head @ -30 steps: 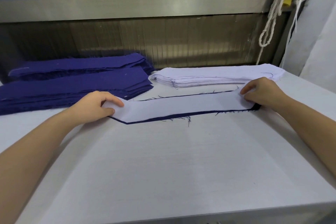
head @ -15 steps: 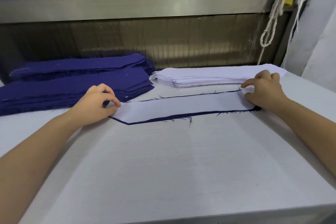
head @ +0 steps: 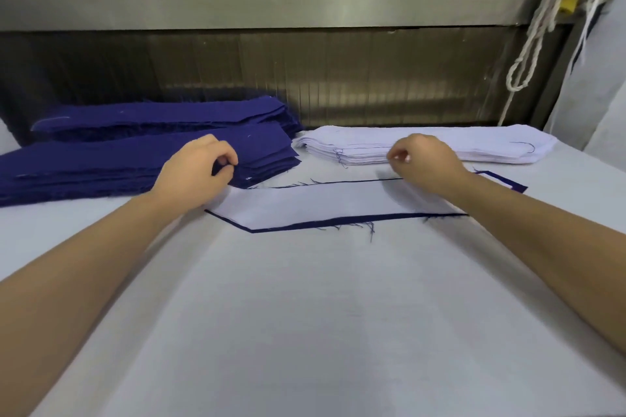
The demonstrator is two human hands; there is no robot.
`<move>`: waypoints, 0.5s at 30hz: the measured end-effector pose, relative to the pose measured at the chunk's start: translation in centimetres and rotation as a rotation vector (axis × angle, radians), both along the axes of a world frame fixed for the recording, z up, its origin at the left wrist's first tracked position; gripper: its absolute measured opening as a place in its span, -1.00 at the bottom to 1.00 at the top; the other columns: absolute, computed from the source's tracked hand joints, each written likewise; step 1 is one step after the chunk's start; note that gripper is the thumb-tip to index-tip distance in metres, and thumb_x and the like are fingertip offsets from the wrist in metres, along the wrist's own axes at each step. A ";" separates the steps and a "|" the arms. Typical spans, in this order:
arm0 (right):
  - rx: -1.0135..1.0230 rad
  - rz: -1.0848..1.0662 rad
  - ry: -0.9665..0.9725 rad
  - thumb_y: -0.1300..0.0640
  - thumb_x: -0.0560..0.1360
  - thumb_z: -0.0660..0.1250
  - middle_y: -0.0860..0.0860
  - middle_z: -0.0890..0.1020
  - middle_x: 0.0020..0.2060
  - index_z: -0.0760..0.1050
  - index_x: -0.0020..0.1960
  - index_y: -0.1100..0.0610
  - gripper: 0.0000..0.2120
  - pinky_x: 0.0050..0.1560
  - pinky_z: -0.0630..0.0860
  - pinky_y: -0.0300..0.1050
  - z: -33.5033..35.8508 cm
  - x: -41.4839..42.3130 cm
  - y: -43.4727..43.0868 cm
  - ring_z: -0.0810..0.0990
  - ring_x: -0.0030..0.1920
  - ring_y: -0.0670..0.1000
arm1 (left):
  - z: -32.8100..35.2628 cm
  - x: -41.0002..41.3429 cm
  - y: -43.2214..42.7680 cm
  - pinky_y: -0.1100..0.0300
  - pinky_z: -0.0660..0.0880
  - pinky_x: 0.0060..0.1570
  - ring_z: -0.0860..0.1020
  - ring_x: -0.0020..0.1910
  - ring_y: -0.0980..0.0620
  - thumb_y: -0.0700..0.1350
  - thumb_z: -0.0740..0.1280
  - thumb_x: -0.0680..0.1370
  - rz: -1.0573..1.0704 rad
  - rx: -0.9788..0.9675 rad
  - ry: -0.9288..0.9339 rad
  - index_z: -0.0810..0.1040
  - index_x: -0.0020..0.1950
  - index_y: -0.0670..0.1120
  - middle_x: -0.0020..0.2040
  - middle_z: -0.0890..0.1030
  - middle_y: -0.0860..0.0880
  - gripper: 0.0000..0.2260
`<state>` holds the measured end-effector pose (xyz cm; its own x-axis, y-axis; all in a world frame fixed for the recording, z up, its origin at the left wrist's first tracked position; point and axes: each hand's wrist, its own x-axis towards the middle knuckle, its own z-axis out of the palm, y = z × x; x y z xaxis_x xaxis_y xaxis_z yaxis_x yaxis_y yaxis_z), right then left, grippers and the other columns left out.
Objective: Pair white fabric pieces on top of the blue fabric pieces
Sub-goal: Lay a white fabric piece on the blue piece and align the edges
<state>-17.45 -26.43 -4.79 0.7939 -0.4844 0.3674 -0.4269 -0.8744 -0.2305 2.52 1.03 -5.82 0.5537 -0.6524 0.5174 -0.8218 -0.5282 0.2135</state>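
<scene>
Both hands have left the ends of the paired strip since a second ago and now sit farther back, toward the stacks. The strip has stayed where it was.

Left hand (head: 196, 173): over the near right corner of the near stack of dark blue fabric pieces (head: 101, 166). Fingers curled, thumb against the fingertips at the cloth's surface. Cannot tell whether it pinches the top layer.

Right hand (head: 425, 159): raised in front of the flat stack of white fabric pieces (head: 474, 145) and blurred. Fingers curled with the tips drawn together. No cloth is plainly seen in it, so its grip cannot be told.

Long white fabric piece (head: 321, 203): lies flat on the matching dark blue fabric piece (head: 517, 185) at mid bench. The blue shows only as a thin border along the near and far edges and as a corner at the right end. Frayed blue threads (head: 371, 232) hang off the near edge.

Second, farther stack of dark blue fabric pieces (head: 162, 115): behind the near one, at back left. The white stack sits at back right, just beside the blue stacks.

White cloth-covered bench (head: 305, 332): carries everything. A brushed metal rail (head: 271, 7) runs along the back, above a ribbed dark panel. A white knotted rope (head: 531, 44) hangs at upper right.
</scene>
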 end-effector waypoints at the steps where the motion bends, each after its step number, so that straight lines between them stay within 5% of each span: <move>1: 0.006 0.037 -0.005 0.21 0.51 0.21 0.11 0.61 0.04 0.61 0.04 0.14 -0.78 0.05 0.48 -0.07 0.3 1.5 0.7 0.54 0.04 0.14 | 0.2 0.6 -0.3 0.07 0.40 -0.21 0.38 -0.17 0.05 -0.19 0.29 0.53 0.021 -0.017 -0.002 0.53 -0.01 -0.02 -0.09 0.47 0.04 -0.90; 9: -0.005 0.241 -0.058 0.18 0.55 0.17 0.12 0.49 0.18 0.49 0.28 0.08 -0.68 0.18 0.44 0.04 2.0 13.5 6.2 0.47 0.18 0.17 | 2.0 5.8 -2.3 0.04 0.41 -0.19 0.45 -0.06 -0.03 -0.12 0.30 0.55 0.209 -0.073 0.010 0.48 0.15 -0.07 -0.06 0.48 -0.02 -0.82; 15: -0.079 0.294 -0.031 0.13 0.59 0.14 0.13 0.39 0.28 0.30 0.44 0.05 -0.59 0.21 0.38 0.04 2.1 19.4 7.8 0.38 0.27 0.19 | 3.1 8.6 -3.3 -0.06 0.50 -0.08 0.48 0.14 -0.16 -0.05 0.34 0.55 0.280 0.032 -0.020 0.50 0.26 -0.07 0.16 0.49 -0.13 -0.70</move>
<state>1.93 -18.63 -2.64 0.8839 -0.2047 0.4205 -0.1468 -0.9751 -0.1662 11.11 -2.29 -2.76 0.7046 -0.4916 0.5117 -0.6467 -0.7418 0.1778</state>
